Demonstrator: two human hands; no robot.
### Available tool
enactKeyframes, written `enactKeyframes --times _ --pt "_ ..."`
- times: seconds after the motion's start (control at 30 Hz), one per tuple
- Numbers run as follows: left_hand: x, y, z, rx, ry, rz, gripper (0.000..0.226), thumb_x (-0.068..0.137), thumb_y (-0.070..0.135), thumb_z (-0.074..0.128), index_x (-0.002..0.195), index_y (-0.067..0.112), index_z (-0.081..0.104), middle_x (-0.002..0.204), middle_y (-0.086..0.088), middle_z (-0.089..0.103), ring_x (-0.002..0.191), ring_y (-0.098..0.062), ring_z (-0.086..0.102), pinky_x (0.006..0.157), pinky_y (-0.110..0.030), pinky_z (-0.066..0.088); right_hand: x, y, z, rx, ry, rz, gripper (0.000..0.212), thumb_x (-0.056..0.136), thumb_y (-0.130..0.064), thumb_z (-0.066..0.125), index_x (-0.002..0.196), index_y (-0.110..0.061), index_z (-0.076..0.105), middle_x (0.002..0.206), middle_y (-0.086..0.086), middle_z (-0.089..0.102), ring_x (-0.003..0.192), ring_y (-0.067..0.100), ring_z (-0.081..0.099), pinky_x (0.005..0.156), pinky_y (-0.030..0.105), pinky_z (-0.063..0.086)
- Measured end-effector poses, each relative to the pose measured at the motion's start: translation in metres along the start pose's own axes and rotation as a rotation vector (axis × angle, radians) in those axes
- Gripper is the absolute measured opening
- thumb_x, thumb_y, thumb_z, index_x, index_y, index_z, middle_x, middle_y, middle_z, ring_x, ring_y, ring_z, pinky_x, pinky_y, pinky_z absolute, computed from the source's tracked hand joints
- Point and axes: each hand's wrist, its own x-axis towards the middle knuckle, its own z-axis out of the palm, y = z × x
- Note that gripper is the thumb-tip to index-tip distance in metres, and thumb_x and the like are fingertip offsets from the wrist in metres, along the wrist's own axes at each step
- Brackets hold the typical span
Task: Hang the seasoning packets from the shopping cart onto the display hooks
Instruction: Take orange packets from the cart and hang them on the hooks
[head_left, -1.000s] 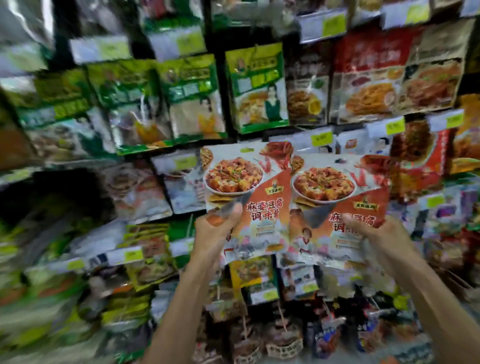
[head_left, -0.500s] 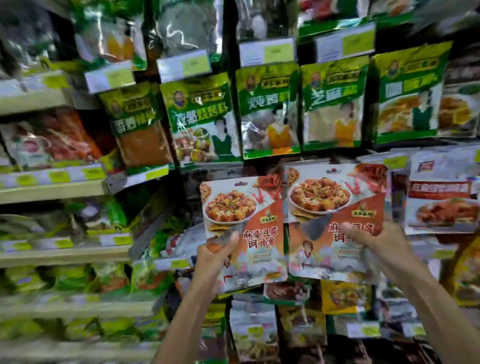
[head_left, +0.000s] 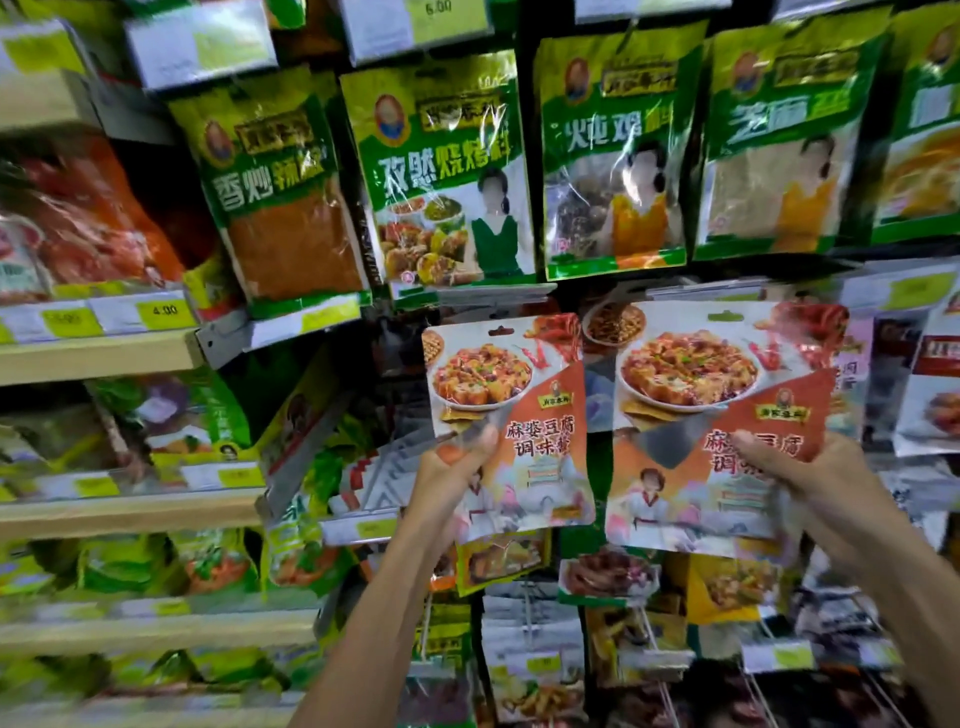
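A tofu-sauce packet (head_left: 511, 415) in left hand (head_left: 449, 473) — its twin (head_left: 722, 415) in right hand (head_left: 810, 473)

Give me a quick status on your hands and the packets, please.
Left hand grips left packet; right hand grips right packet. Neither hooked yet. Green packets hang just above.

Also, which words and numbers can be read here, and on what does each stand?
"麻婆豆腐": left packet, in the left hand
"孜然烧烤料": green barbecue packet
"炖鸡": dark-filled green packet
"香炒": orange-powder packet
"4.90": shelf price tag
"6.00": top price tag
Right packet: the right hand partly covers the title. Other tags are blurred.
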Motion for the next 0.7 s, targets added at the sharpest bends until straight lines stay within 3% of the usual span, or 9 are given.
enactKeyframes --times 0.07,0.13,0.2,0.27,0.33,0.47,0.63,0.7 --pt "0.009 -0.007 0.004 -0.012 -0.022 -0.004 0.016 0.083 0.033 0.071 0.075 0.019 0.068 0.068 0.012 0.072 0.065 0.003 0.066 0.052 -0.010 0.046 0.003 0.002 0.000 0.033 0.014 -0.004 0.023 0.082 -0.012 0.066 0.060 -0.008 0.062 0.040 0.000 0.058 0.030 0.010 0.055 0.035 0.014 0.043" --pt "0.015 -0.010 0.006 -0.022 -0.030 -0.005 0.018 0.082 0.031 0.072 0.069 0.020 0.066 0.070 0.009 0.071 0.067 0.001 0.067 0.058 -0.011 0.049 0.006 0.006 -0.001 0.062 0.007 0.000 0.022 0.080 -0.017 0.068 0.065 -0.004 0.060 0.039 0.003 0.056 0.030 0.015 0.055 0.036 0.017 0.045" --pt "0.021 -0.013 0.003 -0.027 -0.028 -0.004 0.028 0.079 0.034 0.074 0.056 0.022 0.063 0.066 0.003 0.068 0.064 -0.005 0.066 0.058 -0.014 0.049 0.009 0.010 -0.001 0.053 -0.010 0.008 0.029 0.079 -0.022 0.071 0.064 0.001 0.059 0.040 0.019 0.051 0.029 0.028 0.051 0.036 0.024 0.047" --pt "0.023 -0.012 0.001 -0.016 -0.035 0.001 0.036 0.074 0.039 0.074 0.044 0.024 0.062 0.058 0.006 0.065 0.060 -0.006 0.064 0.054 -0.014 0.048 0.012 0.013 0.000 0.038 0.005 0.015 0.024 0.082 -0.018 0.071 0.068 -0.001 0.062 0.055 0.027 0.057 0.043 0.034 0.056 0.042 0.031 0.050" --pt "0.025 -0.012 -0.001 -0.020 -0.052 0.000 0.030 0.069 0.044 0.074 0.047 0.024 0.067 0.060 0.008 0.068 0.063 -0.006 0.066 0.056 -0.014 0.048 0.014 0.014 0.003 0.038 0.018 0.020 0.018 0.084 -0.015 0.070 0.071 -0.003 0.063 0.061 0.021 0.061 0.048 0.031 0.058 0.044 0.032 0.052" --pt "0.030 -0.013 -0.003 0.023 -0.023 -0.028 0.033 0.065 0.051 0.075 0.046 0.026 0.065 0.063 0.008 0.069 0.075 -0.013 0.067 0.075 -0.032 0.048 0.014 0.014 0.012 0.091 -0.029 0.023 0.016 0.087 -0.007 0.061 0.073 -0.002 0.056 0.040 -0.001 0.058 0.032 0.008 0.056 0.037 0.013 0.044" --pt "0.034 -0.009 0.002 0.001 -0.015 -0.063 0.047 0.056 0.065 0.080 0.073 0.022 0.076 0.088 -0.005 0.075 0.096 -0.028 0.067 0.091 -0.054 0.049 0.011 0.009 0.022 0.157 -0.100 0.062 0.012 0.083 -0.010 0.061 0.081 0.000 0.055 0.047 0.000 0.063 0.033 0.004 0.056 0.037 0.013 0.045" --pt "0.037 -0.009 0.003 -0.001 0.000 -0.079 0.052 0.055 0.066 0.081 0.074 0.019 0.076 0.088 -0.006 0.075 0.095 -0.028 0.067 0.088 -0.051 0.051 0.010 0.009 0.023 0.153 -0.122 0.070 0.021 0.077 -0.015 0.064 0.087 0.002 0.058 0.058 0.002 0.069 0.039 0.004 0.060 0.041 0.014 0.048"
